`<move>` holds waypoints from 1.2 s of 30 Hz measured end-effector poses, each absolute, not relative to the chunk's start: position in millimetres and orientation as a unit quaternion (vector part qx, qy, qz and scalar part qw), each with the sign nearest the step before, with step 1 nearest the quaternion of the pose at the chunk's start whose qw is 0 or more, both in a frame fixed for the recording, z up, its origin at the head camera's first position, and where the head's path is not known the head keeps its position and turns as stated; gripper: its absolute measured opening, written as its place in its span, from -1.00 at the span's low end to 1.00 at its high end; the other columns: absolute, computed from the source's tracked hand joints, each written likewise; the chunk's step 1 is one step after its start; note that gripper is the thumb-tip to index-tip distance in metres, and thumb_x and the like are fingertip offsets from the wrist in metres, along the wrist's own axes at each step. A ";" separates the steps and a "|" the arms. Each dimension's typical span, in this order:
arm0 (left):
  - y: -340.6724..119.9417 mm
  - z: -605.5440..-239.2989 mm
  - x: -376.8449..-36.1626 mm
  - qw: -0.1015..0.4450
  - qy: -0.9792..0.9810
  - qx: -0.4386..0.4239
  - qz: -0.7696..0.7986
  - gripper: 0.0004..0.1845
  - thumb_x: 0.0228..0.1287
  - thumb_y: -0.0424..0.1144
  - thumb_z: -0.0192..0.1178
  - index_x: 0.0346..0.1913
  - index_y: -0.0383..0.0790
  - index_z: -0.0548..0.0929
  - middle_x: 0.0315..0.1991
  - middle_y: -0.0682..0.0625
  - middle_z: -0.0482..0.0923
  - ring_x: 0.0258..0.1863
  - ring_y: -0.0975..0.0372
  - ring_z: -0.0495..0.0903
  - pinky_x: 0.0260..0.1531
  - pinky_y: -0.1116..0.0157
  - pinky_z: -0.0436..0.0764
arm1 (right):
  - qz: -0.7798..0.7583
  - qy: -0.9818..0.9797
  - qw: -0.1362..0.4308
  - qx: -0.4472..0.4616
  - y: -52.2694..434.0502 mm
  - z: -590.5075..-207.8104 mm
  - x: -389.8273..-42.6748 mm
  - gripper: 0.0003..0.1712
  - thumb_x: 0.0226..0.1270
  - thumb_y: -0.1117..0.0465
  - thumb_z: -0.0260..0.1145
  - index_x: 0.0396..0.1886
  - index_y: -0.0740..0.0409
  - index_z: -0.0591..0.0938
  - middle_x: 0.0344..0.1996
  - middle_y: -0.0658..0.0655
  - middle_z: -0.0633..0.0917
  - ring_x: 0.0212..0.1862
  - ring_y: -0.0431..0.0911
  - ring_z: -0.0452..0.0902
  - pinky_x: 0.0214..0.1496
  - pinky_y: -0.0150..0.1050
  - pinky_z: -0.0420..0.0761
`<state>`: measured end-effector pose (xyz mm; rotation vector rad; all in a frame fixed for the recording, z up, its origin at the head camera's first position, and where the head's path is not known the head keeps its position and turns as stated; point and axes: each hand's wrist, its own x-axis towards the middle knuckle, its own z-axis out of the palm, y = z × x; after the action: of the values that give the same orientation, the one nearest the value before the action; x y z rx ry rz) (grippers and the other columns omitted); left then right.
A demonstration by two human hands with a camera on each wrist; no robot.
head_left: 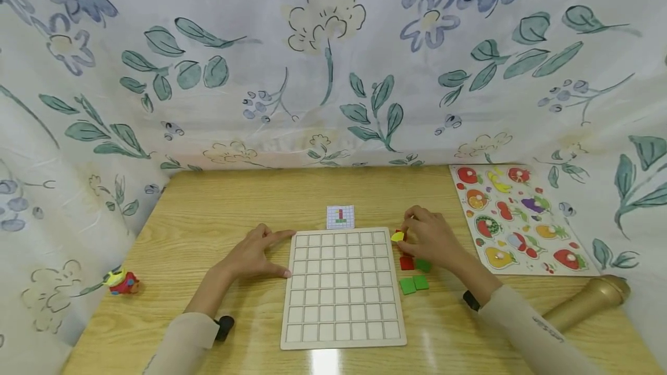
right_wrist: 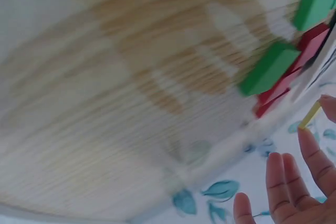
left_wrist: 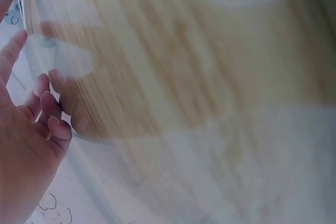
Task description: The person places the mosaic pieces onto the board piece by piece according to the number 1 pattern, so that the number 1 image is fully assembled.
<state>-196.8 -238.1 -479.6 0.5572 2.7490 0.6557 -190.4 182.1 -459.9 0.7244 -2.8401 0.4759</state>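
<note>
grid board (head_left: 341, 285) lies flat at table centre, all cells unfilled, its near edge toward the person. left hand (head_left: 257, 253) rests open beside the board's left edge, fingers straight and spread, holding nothing; this reads as bracing the board against sliding. right hand (head_left: 429, 236) sits just off the board's upper right corner, fingertips pinching a yellow tile (head_left: 398, 236) with the remaining fingers loosely extended. the tile is held at the board edge, clear of the cells. red and green tiles (head_left: 414, 274) lie loose on the table just right of the board, within reach of the right hand. pattern card (head_left: 341, 216) stands just beyond the board's far edge, facing the person, apparently as reference.
</note>
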 end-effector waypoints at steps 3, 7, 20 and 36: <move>-237.9 -480.2 -197.5 0.130 0.946 0.192 0.227 0.03 -0.24 0.38 0.49 0.43 0.31 0.37 -0.18 -0.01 0.21 -0.22 0.15 0.23 -0.37 0.26 0.28 | 0.163 -0.948 0.090 0.258 169.9 -458.9 -191.7 -0.69 0.06 0.02 0.55 -0.35 0.14 0.73 -0.08 0.14 0.58 -0.10 0.03 0.56 0.02 0.17 0.50; -238.6 -480.9 -198.0 0.131 0.946 0.190 0.227 0.03 -0.25 0.39 0.49 0.43 0.32 0.38 -0.18 -0.01 0.21 -0.22 0.16 0.23 -0.36 0.26 0.27 | 0.166 -0.938 0.103 0.287 154.5 -459.3 -192.9 -0.73 0.05 0.06 0.56 -0.38 0.13 0.71 -0.10 0.14 0.57 -0.10 0.02 0.54 0.00 0.17 0.51; -240.9 -482.3 -197.2 0.130 0.946 0.189 0.231 0.04 -0.27 0.41 0.48 0.43 0.33 0.38 -0.18 0.00 0.21 -0.22 0.17 0.23 -0.34 0.26 0.27 | 0.172 -0.928 0.072 0.322 101.0 -455.8 -198.0 -0.77 0.13 0.06 0.50 -0.36 0.09 0.70 -0.05 0.11 0.57 0.02 0.02 0.53 0.10 0.15 0.47; -240.1 -482.7 -196.4 0.129 0.945 0.187 0.237 0.04 -0.27 0.39 0.50 0.42 0.35 0.38 -0.19 0.00 0.21 -0.22 0.16 0.22 -0.34 0.25 0.28 | 0.166 -0.921 0.071 0.346 72.4 -462.9 -197.5 -0.76 0.12 0.02 0.51 -0.36 0.07 0.71 -0.12 0.07 0.54 -0.04 -0.03 0.52 0.14 0.11 0.48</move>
<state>-196.4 -240.1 -482.7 0.5433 2.7452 0.6891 -197.5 72.4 -462.9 1.0415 -2.7688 0.5000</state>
